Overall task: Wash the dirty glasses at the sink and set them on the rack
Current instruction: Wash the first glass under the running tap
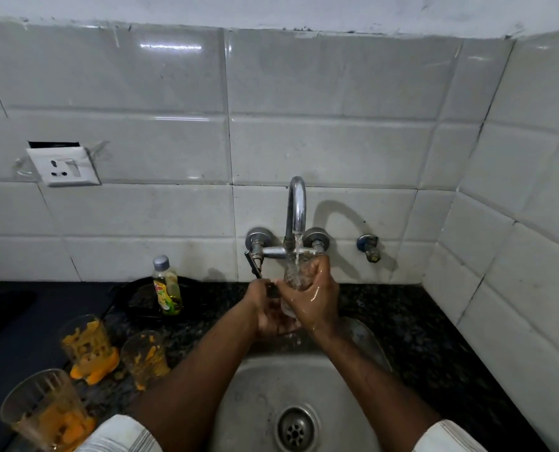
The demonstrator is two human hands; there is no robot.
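My right hand (315,296) grips a clear glass (296,275) held upright under the tap (296,207), and running water pours into it. My left hand (266,309) holds the same glass from the left and below, fingers curled at its side and base. Both hands are wet, above the steel sink (258,383). Three dirty glasses smeared with orange residue stand on the dark counter at the left: one (87,342) at the back, one (146,357) beside it, one (45,415) nearest me. No rack is in view.
A dish soap bottle (167,287) stands on the counter left of the tap, by a dark pan (141,300). The tap lever (253,264) hangs just left of my hands. A wall socket (63,166) sits on the tiles. The drain (295,430) lies below.
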